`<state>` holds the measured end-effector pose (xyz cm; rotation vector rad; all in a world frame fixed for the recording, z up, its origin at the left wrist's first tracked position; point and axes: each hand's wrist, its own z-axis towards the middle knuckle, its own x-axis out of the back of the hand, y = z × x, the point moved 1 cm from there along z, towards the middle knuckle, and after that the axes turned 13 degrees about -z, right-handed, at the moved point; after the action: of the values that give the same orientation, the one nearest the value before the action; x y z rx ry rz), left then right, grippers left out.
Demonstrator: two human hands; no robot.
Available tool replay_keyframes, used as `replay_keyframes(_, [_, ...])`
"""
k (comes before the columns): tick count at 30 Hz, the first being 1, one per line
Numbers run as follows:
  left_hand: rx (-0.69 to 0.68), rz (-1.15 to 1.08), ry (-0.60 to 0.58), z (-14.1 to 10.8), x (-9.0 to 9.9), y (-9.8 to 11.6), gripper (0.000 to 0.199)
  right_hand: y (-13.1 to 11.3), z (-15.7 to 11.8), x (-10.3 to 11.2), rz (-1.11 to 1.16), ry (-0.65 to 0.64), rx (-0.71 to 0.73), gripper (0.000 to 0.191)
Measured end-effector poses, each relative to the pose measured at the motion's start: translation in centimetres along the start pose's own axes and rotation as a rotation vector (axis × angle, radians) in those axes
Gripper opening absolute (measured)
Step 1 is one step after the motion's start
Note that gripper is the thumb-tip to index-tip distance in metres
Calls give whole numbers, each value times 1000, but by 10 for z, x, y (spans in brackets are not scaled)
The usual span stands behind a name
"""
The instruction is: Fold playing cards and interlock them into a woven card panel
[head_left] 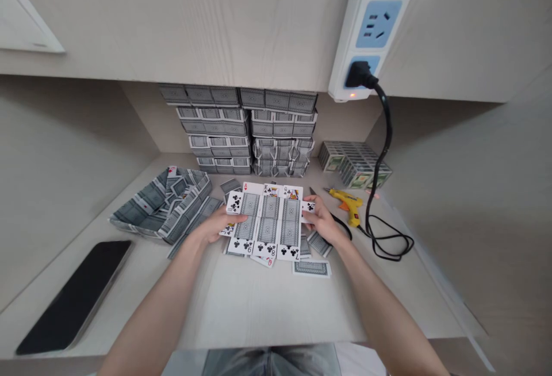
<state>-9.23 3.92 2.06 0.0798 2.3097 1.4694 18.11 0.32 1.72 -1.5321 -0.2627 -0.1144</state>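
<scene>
With our left hand (213, 226) and our right hand (322, 221) we hold the flat panel of grey-backed paper playing cards (269, 221) by its two opposite sides; each grip is closed on it, thumb on top. The panel is over the pale wooden desk (259, 307), between the open grey card box (146, 203) and the yellow plastic glue gun (352, 206).

A pale wood-grain desktop (276, 313) runs back into a recess closed by a beige back panel (345, 126), flanked by greyish side panels (56, 152) and overhung by a broad wood-grain upper panel (215, 25), all in soft, muted light.
</scene>
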Motion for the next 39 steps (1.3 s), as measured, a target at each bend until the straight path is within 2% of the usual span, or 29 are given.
replay_keyframes(7, [-9, 24, 7, -2, -3, 1, 50, -3, -1, 1, -48, -19, 14, 24])
replay_keyframes(14, [-9, 24, -5, -1, -2, 1, 50, 0, -1, 0, -33, -9, 11, 31])
replay_keyframes(17, [-14, 0, -18, 0, -3, 0, 48, 4, 1, 3, 77, -12, 3, 40])
replay_keyframes(20, [-23, -36, -49, 0, -3, 1, 43, 3, 3, 8, 280, 24, 15, 47])
replay_keyframes(23, [-56, -88, -53, -3, -1, 6, 39, -3, 5, 12, 445, 41, 17, 43])
replay_keyframes(25, [-91, -160, -42, -5, 2, 10, 39, -7, 5, 13, 476, 44, 0, 43])
replay_keyframes(27, [-145, -268, -8, -6, 5, 14, 40, -8, 4, 11, 385, 72, -10, 43])
replay_keyframes(29, [-211, -392, 61, -5, 9, 17, 39, -9, 3, 5, 178, 111, 13, 42])
replay_keyframes(33, [-316, -569, 207, 0, 17, 20, 35, -8, -3, -15, -328, 105, 195, 48])
replay_keyframes(36, [-334, -612, 258, 1, 18, 21, 33, -5, -7, -28, -674, 60, 327, 67])
replay_keyframes(39, [-316, -618, 248, 1, 16, 21, 32, 3, -7, -35, -880, 56, 335, 90])
